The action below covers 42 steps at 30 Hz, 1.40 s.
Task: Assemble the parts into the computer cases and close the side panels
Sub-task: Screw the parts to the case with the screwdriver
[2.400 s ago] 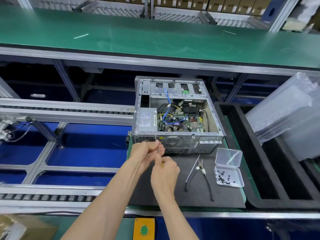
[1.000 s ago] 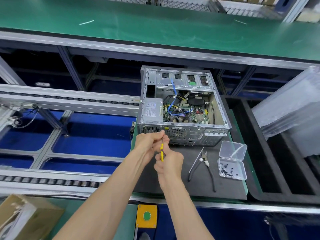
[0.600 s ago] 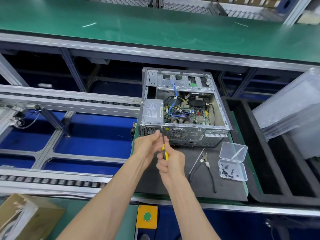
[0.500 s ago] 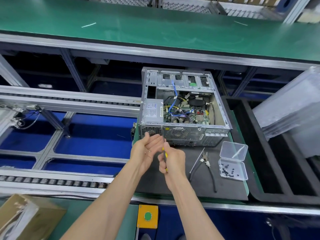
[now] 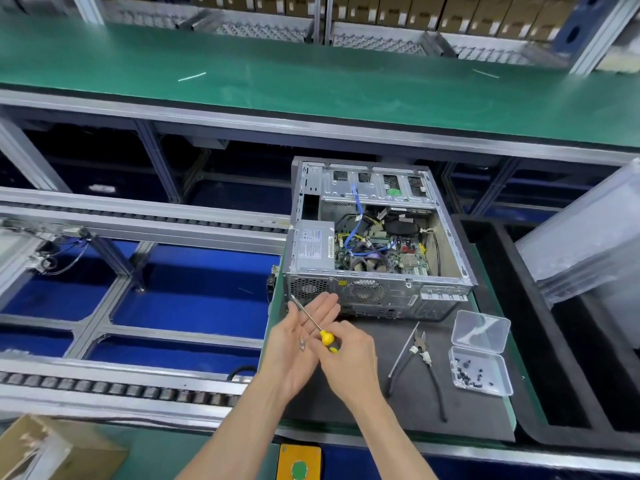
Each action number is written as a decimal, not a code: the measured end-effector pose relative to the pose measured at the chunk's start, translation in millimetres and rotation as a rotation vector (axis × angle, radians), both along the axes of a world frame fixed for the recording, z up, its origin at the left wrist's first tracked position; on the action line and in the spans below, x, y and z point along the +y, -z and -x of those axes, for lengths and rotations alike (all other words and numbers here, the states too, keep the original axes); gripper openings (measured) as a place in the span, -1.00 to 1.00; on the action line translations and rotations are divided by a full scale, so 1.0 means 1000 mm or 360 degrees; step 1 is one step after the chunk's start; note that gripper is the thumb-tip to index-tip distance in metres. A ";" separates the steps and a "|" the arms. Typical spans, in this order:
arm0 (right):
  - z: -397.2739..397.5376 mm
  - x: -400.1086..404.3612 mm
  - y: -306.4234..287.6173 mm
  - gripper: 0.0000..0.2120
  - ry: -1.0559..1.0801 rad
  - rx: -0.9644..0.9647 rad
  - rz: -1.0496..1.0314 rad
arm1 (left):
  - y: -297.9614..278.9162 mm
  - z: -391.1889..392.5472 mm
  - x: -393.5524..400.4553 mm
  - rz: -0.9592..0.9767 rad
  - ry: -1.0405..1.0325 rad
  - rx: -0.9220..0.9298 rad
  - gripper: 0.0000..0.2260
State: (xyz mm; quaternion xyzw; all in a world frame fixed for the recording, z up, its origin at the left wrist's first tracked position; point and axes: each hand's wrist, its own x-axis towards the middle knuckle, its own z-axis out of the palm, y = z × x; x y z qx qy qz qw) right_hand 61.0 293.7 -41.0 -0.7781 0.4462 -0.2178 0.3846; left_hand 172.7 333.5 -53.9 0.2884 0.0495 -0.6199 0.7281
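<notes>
Single view only, head-worn, wide-angle; no second view to overlap with. Camera sits above and behind the hands, looking forward and steeply down. Both forearms enter from the bottom edge; left hand [image 5: 301, 337] and right hand [image 5: 349, 358] sit just below frame centre, close to the lens. The open computer case [image 5: 377, 244] lies just beyond them, near centre, seen from above. Far green bench top [image 5: 311, 84] crosses the upper frame, and its straight edges bow near the margins. The shelving along the top edge is soft, probably from lens distortion or motion.
</notes>
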 end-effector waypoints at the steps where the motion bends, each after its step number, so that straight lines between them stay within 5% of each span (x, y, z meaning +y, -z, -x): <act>1: -0.001 -0.002 0.001 -0.76 0.0024 -0.0046 -0.0117 | 0.001 0.000 0.001 -0.0005 0.0027 -0.0031 -0.49; 5: -0.002 -0.005 0.008 -0.76 0.0019 -0.0018 -0.0373 | 0.009 0.003 0.007 -0.0073 0.0104 -0.0112 -0.52; 9: -0.001 0.003 0.022 -0.82 -0.0134 0.0407 -0.0168 | 0.020 0.007 0.017 -0.0154 0.0106 -0.0089 -0.54; 13: -0.001 0.008 0.030 -0.85 -0.0170 0.0437 -0.0102 | 0.026 0.004 0.019 -0.0160 0.0099 -0.0084 -0.54; 20: -0.005 0.003 0.028 -0.67 0.0167 -0.0480 -0.0861 | 0.044 0.009 0.025 -0.0190 0.0004 -0.0371 -0.72; 26: -0.008 -0.001 0.035 -0.86 0.0268 -0.0697 -0.1328 | 0.052 0.014 0.026 -0.0240 -0.0067 -0.0521 -0.76; 32: -0.005 0.004 0.051 -0.72 0.0182 -0.0379 -0.0928 | 0.062 -0.003 0.017 -0.0304 -0.0273 -0.0219 -0.84; 42: -0.008 0.018 0.071 -0.77 -0.0066 -0.0042 -0.0710 | 0.057 -0.027 -0.004 -0.0428 -0.0296 -0.0237 -0.86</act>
